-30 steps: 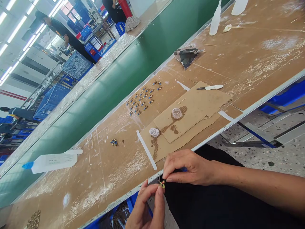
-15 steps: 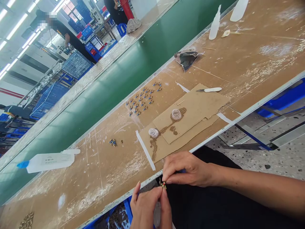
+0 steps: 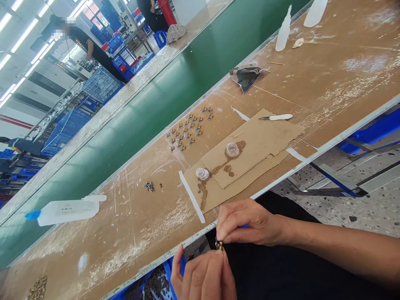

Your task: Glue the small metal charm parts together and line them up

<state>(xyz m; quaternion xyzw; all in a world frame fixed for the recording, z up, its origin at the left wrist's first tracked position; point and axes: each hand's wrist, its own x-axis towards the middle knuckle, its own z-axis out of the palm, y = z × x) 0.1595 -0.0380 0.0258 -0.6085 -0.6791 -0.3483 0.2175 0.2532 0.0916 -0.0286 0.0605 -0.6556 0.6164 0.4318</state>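
A tiny gold-toned piece with red and green spots (image 3: 220,246) is pinched between my fingertips, just off the table's near edge and above my dark-clothed lap. My left hand (image 3: 204,273) is closed on its lower end, thumb and index finger pressed together. From above, my right hand (image 3: 245,221) pinches its upper end, and the fingers hide much of the piece. Beyond my hands lie cardboard sheets (image 3: 259,137) with a small clear cup (image 3: 232,150) and a whitish round lid or cup (image 3: 202,174), wet stains around both.
Rows of small blue-and-gold pieces (image 3: 187,131) lie mid-table, with a small cluster (image 3: 149,186) nearer. A white-handled knife (image 3: 280,117) rests on the cardboard. A plastic bottle (image 3: 67,212) lies left; a camouflage cloth (image 3: 246,76) and squeeze bottle (image 3: 283,33) are farther back. A person (image 3: 96,54) stands across the green belt.
My left hand has turned slightly, its fingers curling more over the tiny piece. The right hand keeps its pinch. The view has shifted slightly.
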